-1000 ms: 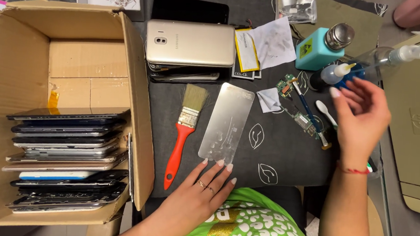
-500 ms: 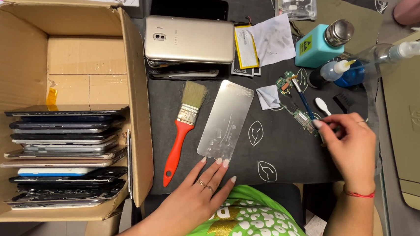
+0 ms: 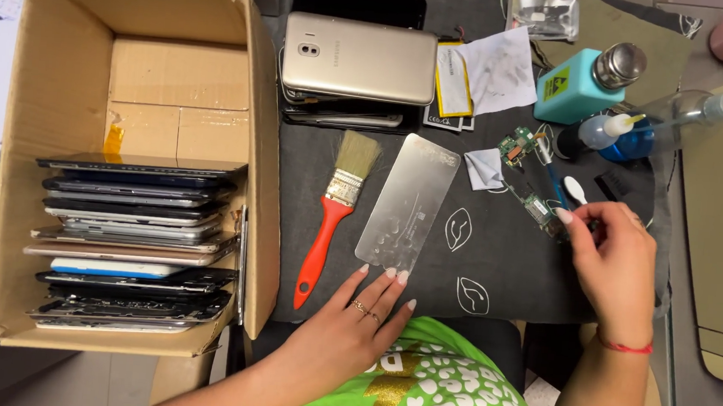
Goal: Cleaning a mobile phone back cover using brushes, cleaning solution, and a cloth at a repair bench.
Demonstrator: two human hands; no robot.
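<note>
My left hand (image 3: 354, 313) lies flat and open on the dark work mat (image 3: 501, 272), its fingertips touching the near edge of a silvery metal phone plate (image 3: 408, 202). My right hand (image 3: 616, 263) is at the right of the mat, fingers curled. Its thumb and fingertips pinch the near end of a small green circuit board (image 3: 537, 210). Just beyond that hand lie a blue-handled tool (image 3: 556, 184) and a white spudger (image 3: 574, 190). A second small board (image 3: 516, 146) and a folded wipe (image 3: 484, 168) sit further back.
A cardboard box (image 3: 66, 64) at the left holds several phones on edge. A red-handled paintbrush (image 3: 331, 218) lies beside the plate. A gold phone (image 3: 359, 57) tops a stack at the back, next to a battery (image 3: 453, 82), a teal dispenser bottle (image 3: 582, 87) and a blue bottle (image 3: 620, 140).
My right hand dropped from the bottles to the mat and closed its fingers on the small circuit board. My left hand has stayed at the plate's edge.
</note>
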